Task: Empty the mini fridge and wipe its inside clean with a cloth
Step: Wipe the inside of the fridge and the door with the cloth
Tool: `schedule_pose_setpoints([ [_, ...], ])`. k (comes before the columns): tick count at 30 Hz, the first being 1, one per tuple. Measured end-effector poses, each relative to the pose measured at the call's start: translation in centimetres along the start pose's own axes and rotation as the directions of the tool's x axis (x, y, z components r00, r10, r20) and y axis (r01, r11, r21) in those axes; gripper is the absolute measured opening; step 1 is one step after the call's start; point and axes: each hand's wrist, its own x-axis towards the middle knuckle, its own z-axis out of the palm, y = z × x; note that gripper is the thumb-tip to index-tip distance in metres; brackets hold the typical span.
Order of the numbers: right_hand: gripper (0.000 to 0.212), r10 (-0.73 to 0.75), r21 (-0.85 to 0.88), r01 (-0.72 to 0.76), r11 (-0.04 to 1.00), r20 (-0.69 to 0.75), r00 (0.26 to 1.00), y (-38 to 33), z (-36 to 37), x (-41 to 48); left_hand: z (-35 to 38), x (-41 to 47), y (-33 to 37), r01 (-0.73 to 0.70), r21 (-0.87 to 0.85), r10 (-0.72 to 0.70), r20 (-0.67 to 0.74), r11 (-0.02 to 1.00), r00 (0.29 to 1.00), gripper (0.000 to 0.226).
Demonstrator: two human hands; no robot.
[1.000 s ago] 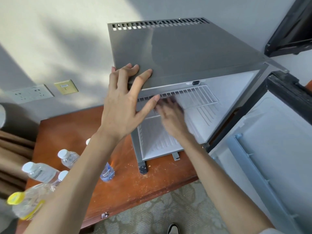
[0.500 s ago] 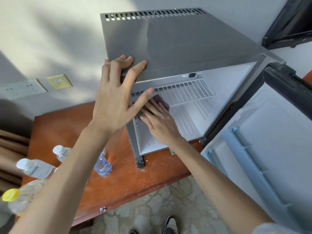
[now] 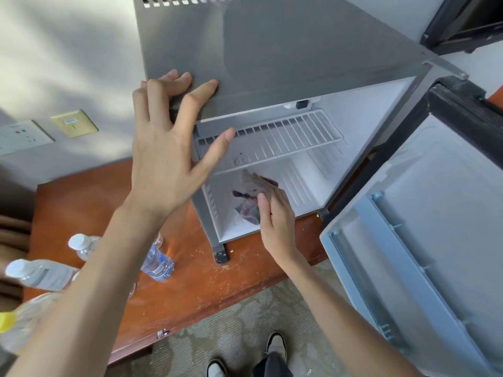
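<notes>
Fingers (image 3: 268,205) of right hand (image 3: 277,224) press crumpled purple cloth (image 3: 246,208) flat inside grey metal mini fridge (image 3: 272,55) to wipe; spread left hand (image 3: 166,159) steadies it.

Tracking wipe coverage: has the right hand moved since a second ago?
Yes. The right hand, pressing the cloth, has dropped from the wire shelf's front edge down to the fridge floor below it.

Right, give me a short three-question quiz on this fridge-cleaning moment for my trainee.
1. True or false: the fridge door is shut.
2. The cloth lies: A on the wire shelf; B below the wire shelf; C draped over the fridge door.
3. Which hand rests on the fridge top?
Key: 1 false; 2 B; 3 the left hand.
</notes>
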Motion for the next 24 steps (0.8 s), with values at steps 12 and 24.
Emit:
schedule_pose_setpoints([
  [12, 0.053, 0.138, -0.595, -0.016, 0.804, 0.16, 0.977, 20.5, 3.2, 5.2, 0.8, -0.1, 0.3, 0.018, 0.048, -0.014, -0.086, 0.999, 0.996, 0.048],
  [24, 0.068, 0.368, -0.743, 0.053, 0.667, 0.39, 0.844, 23.5, 3.4, 10.7, 0.2, -0.2, 0.7, 0.053, 0.035, -0.051, -0.041, 0.998, 0.998, 0.053],
])
